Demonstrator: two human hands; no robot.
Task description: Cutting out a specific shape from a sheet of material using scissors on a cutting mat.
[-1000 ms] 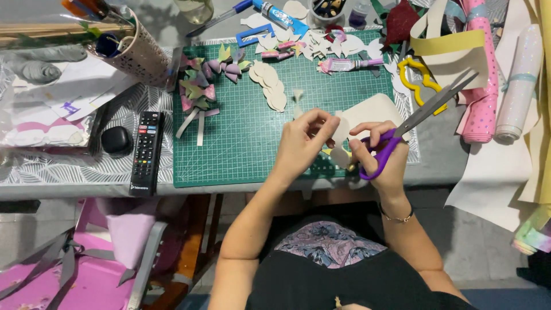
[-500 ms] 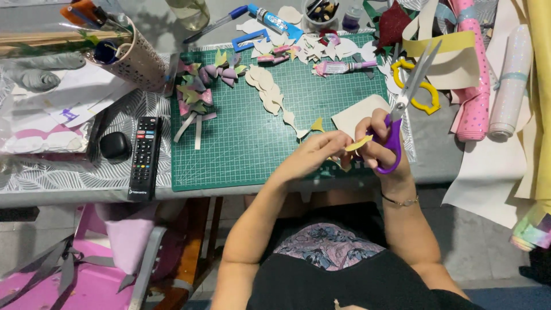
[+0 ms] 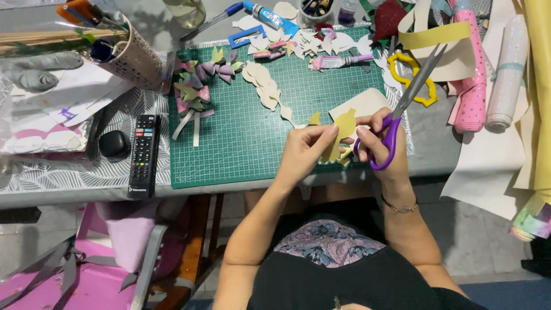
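Left hand: pinching the yellow paper cutout over the green cutting mat.
Right hand: gripping purple-handled scissors, blades pointing away.
Handling: looking light, floppy, tearable; holding best near an edge.

The middle of the green cutting mat lies bare, open from its near edge up to the paper cut-outs. Along its far edge, paper shapes, a glue tube and a blue pen crowd the way. At the mat's left edge sit folded paper bows; beyond them a remote control and a small black case. To the right, yellow scissors and a pink glitter roll block the table.
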